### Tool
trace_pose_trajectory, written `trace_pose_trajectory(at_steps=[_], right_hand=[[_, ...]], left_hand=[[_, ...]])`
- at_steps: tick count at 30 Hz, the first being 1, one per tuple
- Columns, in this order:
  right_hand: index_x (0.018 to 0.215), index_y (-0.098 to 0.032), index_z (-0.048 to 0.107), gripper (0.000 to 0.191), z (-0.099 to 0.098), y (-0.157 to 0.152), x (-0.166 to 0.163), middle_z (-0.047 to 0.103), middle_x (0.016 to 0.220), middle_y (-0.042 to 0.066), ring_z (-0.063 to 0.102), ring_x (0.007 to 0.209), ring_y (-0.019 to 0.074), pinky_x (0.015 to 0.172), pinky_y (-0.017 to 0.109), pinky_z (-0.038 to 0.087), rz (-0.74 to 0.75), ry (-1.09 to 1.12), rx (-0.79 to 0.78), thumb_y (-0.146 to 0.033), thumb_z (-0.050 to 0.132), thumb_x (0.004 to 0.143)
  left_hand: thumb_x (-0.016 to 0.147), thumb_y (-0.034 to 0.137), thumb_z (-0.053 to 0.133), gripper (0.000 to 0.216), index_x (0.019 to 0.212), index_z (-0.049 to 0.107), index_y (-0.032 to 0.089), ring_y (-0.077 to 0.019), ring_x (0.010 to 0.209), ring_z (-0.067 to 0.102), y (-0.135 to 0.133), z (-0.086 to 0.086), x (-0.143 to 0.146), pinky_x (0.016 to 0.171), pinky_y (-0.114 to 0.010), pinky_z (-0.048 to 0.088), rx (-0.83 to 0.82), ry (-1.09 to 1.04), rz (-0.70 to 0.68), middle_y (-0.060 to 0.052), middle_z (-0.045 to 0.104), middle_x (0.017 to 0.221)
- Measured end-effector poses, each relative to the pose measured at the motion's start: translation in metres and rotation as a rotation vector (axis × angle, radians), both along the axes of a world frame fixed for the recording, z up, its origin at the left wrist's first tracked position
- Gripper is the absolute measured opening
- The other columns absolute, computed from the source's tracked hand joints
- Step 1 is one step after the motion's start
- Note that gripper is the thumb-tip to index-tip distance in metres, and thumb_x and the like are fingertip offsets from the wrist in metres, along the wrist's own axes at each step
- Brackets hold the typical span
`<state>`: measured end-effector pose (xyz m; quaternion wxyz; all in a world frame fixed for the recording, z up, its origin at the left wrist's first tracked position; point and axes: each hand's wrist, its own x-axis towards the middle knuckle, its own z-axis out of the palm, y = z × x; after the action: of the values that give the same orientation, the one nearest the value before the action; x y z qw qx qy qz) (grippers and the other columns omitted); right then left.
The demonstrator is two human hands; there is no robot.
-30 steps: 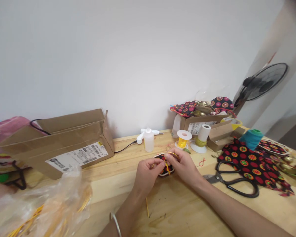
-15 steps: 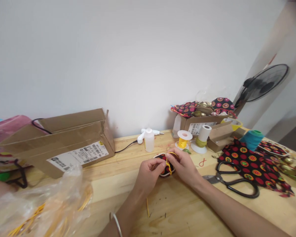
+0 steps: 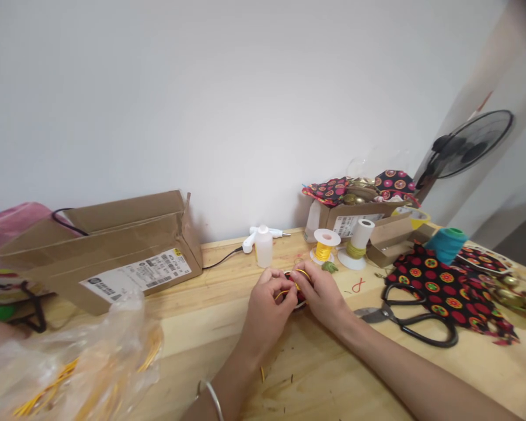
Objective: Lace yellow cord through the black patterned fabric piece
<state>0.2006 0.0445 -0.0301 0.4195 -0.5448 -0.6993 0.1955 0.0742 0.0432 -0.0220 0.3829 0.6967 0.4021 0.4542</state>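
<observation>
My left hand (image 3: pixel 269 307) and my right hand (image 3: pixel 322 295) meet over the middle of the wooden table (image 3: pixel 315 374). Between them they pinch a small black piece of patterned fabric (image 3: pixel 298 291) and a thin yellow cord (image 3: pixel 289 285) looped over it. The fingers of both hands are closed around these and hide most of the fabric. A silver bangle (image 3: pixel 213 396) sits on my left wrist.
A yellow cord spool (image 3: pixel 325 244), a white spool (image 3: pixel 357 244) and a small white bottle (image 3: pixel 263 248) stand behind my hands. Black scissors (image 3: pixel 414 324) lie on patterned cloth (image 3: pixel 447 289) at right. A cardboard box (image 3: pixel 114 251) and plastic bag (image 3: pixel 83 356) are left. A fan (image 3: pixel 469 145) stands far right.
My left hand has lifted and shifted right, closing over the fabric piece so that less of it shows. The yellow cord loop now sits higher between the fingers.
</observation>
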Motion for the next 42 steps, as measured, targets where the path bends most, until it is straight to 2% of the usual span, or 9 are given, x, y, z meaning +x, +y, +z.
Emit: trace_pose_trajectory(at_steps=[4,7,15,18,25,36,42], right_hand=[[0.071,-0.02,0.047,0.017,0.0032,-0.0003,0.0011,0.052,0.058,-0.002,0.046,0.052,0.0108,0.047,0.02,0.033,-0.003,-0.005,0.033,-0.029,0.038,0.081],[0.07,-0.02,0.047,0.018,0.0044,-0.0004,0.0015,0.051,0.056,-0.002,0.045,0.051,0.0111,0.047,0.02,0.033,-0.011,-0.029,0.034,-0.03,0.037,0.081],[0.067,-0.02,0.043,0.018,0.0041,-0.0023,0.0029,0.048,0.054,-0.003,0.044,0.049,0.0111,0.046,0.021,0.029,-0.142,-0.087,0.09,-0.03,0.037,0.081],[0.066,-0.02,0.042,0.02,0.004,-0.0015,0.0035,0.046,0.054,-0.003,0.043,0.05,0.0108,0.047,0.021,0.03,-0.139,-0.065,0.084,-0.03,0.036,0.082],[0.064,-0.019,0.04,0.021,0.0034,0.0028,0.0053,0.04,0.053,-0.005,0.038,0.049,0.0092,0.047,0.02,0.03,-0.03,0.031,0.089,-0.029,0.037,0.082],[0.065,-0.019,0.041,0.02,0.0039,0.0012,0.0039,0.042,0.056,-0.003,0.039,0.051,0.0101,0.047,0.021,0.033,-0.058,0.15,0.072,-0.03,0.037,0.081],[0.064,-0.018,0.042,0.022,0.0076,0.0008,0.0018,0.042,0.056,-0.004,0.04,0.051,0.0093,0.048,0.02,0.035,0.033,0.264,0.015,-0.031,0.038,0.081]], left_hand=[[0.074,0.023,0.046,0.018,0.071,0.062,0.016,-0.0129,0.064,0.053,0.0,0.0009,-0.0022,0.057,-0.021,0.041,-0.101,0.017,-0.075,-0.002,0.056,0.071],[0.075,0.027,0.046,0.02,0.072,0.061,0.014,-0.0133,0.06,0.054,-0.0006,0.0019,-0.0028,0.056,-0.021,0.041,-0.205,-0.053,-0.137,-0.001,0.061,0.064],[0.072,0.026,0.049,0.018,0.066,0.059,0.012,-0.0119,0.056,0.053,0.0003,0.0025,-0.002,0.053,-0.021,0.039,-0.272,-0.108,-0.112,-0.001,0.06,0.06],[0.072,0.026,0.05,0.018,0.066,0.06,0.012,-0.0121,0.056,0.053,0.0006,0.0021,-0.0023,0.053,-0.021,0.039,-0.275,-0.121,-0.115,-0.002,0.061,0.061],[0.07,0.027,0.053,0.018,0.068,0.063,0.012,-0.013,0.057,0.056,0.0012,-0.0007,-0.0017,0.055,-0.021,0.042,-0.298,-0.184,-0.094,-0.002,0.064,0.062],[0.072,0.025,0.05,0.022,0.08,0.068,0.015,-0.0166,0.067,0.057,0.0011,0.0046,-0.0032,0.062,-0.024,0.043,-0.216,-0.118,-0.132,-0.003,0.067,0.069],[0.072,0.023,0.051,0.019,0.076,0.066,0.013,-0.0165,0.068,0.057,-0.0018,0.0044,-0.0037,0.064,-0.024,0.044,-0.185,-0.142,-0.087,-0.003,0.065,0.069]])
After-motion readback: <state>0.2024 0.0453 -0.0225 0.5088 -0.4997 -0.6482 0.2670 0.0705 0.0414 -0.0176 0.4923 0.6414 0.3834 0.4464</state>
